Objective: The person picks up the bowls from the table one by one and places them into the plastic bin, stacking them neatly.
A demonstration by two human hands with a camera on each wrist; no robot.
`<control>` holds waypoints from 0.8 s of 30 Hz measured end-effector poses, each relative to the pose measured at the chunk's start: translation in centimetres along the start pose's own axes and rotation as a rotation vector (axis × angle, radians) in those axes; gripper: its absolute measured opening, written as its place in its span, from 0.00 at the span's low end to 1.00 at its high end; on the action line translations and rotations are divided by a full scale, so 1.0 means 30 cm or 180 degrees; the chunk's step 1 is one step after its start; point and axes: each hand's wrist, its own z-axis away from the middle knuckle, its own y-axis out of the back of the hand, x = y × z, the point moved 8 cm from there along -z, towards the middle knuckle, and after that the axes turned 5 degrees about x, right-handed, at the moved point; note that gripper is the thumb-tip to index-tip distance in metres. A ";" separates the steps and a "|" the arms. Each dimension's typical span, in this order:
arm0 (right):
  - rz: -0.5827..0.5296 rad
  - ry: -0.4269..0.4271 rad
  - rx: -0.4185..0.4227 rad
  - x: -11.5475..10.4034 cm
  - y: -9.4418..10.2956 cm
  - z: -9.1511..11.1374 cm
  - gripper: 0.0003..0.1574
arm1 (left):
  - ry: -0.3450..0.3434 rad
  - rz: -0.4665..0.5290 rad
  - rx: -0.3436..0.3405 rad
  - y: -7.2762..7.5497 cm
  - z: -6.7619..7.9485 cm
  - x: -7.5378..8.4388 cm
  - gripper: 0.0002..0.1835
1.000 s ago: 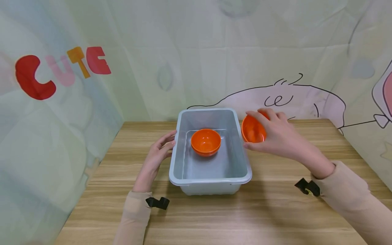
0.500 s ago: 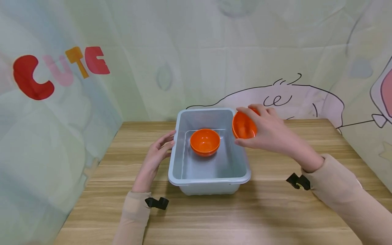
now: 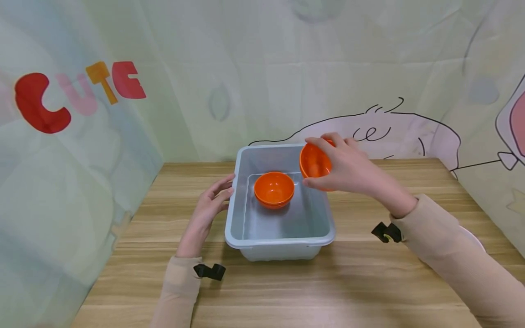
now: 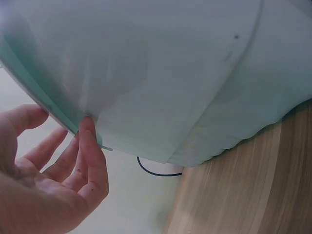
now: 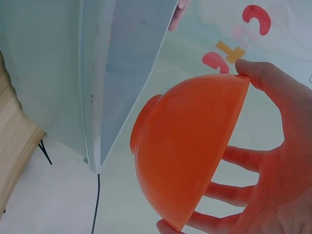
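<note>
My right hand (image 3: 342,166) grips an orange bowl (image 3: 315,161) by its rim, thumb on one side and fingers on the other. The bowl is tilted, its mouth toward me, over the right rim of a pale blue-grey plastic tub (image 3: 283,243). In the right wrist view, the held bowl (image 5: 185,146) shows its rounded outside and foot beside the tub wall. Inside the tub sits a nested stack of orange bowls (image 3: 274,189). With relaxed fingers my left hand (image 3: 209,205) touches the tub's left rim; in the left wrist view, the fingertips (image 4: 88,126) meet its outer edge.
The tub stands on a wood-grain table (image 3: 164,218). A printed cloth backdrop (image 3: 197,82) with coloured letters rises behind and to the left. Part of a white rounded object (image 3: 472,238) shows behind my right sleeve (image 3: 443,241).
My right hand has carried the orange bowl left and slightly up, from beside the tub to over its right rim. The white object has come into sight. My left hand stays at the tub rim.
</note>
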 end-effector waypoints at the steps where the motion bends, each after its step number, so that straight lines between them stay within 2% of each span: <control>1: -0.0013 0.0004 -0.0004 -0.004 0.000 -0.005 0.54 | -0.0004 -0.0009 0.0003 0.000 0.000 0.000 0.26; 24: -0.0086 -0.0163 -0.0267 -0.037 -0.036 -0.108 0.55 | -0.0005 -0.0020 -0.0007 0.003 0.000 0.002 0.25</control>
